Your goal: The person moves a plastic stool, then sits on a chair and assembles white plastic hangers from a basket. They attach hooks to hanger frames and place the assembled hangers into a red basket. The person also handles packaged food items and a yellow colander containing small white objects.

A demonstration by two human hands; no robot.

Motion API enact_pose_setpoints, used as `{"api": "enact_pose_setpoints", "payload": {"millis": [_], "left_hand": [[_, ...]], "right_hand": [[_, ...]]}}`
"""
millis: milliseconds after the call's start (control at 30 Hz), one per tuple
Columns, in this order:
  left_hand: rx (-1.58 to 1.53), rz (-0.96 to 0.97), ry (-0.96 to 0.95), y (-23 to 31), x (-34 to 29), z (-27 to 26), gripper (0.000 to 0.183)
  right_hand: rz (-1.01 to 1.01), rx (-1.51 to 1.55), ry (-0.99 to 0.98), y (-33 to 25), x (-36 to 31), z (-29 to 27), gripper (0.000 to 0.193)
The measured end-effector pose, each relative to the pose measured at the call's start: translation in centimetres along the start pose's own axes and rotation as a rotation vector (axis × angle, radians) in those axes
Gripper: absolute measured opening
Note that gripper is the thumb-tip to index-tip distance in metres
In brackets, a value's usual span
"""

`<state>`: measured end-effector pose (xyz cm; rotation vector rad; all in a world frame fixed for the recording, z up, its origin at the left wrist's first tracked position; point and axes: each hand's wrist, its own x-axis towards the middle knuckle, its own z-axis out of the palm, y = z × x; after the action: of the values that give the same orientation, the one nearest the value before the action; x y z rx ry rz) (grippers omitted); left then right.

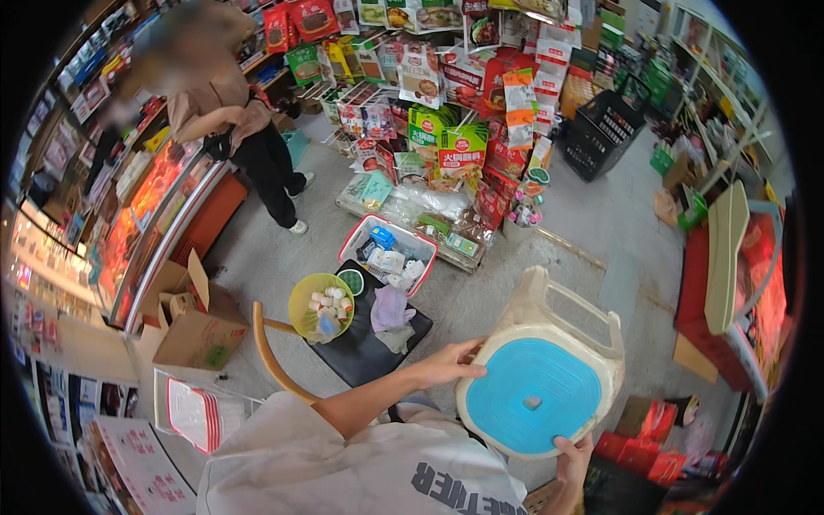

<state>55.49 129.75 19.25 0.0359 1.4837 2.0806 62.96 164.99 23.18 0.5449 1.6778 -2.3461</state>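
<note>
Head view: left hand (451, 362) grips the stool (541, 378) at its seat rim, right hand (573, 457) holds the lower edge. Stool is tilted, off the floor, beside a chair (360, 343) carrying a yellow bowl (320, 306).

Head view, steeply downward, close over stool (539, 390)

Right hand (573, 459) partly cut off btm edge, co-worker's head blurred

A plastic stool (542, 369), cream-coloured with a round blue seat (small square hole at its centre), is tipped on its side, seat facing up toward the camera, legs pointing away.
</note>
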Motion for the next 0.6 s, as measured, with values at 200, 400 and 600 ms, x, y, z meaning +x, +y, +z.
{"api": "enact_pose_setpoints", "payload": {"millis": [200, 400, 600], "left_hand": [[-0.021, 0.015, 0.323, -1.8, 5.6, 0.7, 0.073], [-0.108, 0.105, 0.537, -3.9, 6.8, 0.1, 0.063], [0.023, -0.017, 0.813, -10.0, 4.7, -5.0, 0.047]], "right_hand": [[0.155, -0.093, -0.16, -3.7, 10.2, -0.4, 0.073], [0.294, -0.314, -0.26, -4.4, 19.3, 0.3, 0.061], [0.391, -0.654, -0.231, -2.8, 27.4, 3.5, 0.05]]}}
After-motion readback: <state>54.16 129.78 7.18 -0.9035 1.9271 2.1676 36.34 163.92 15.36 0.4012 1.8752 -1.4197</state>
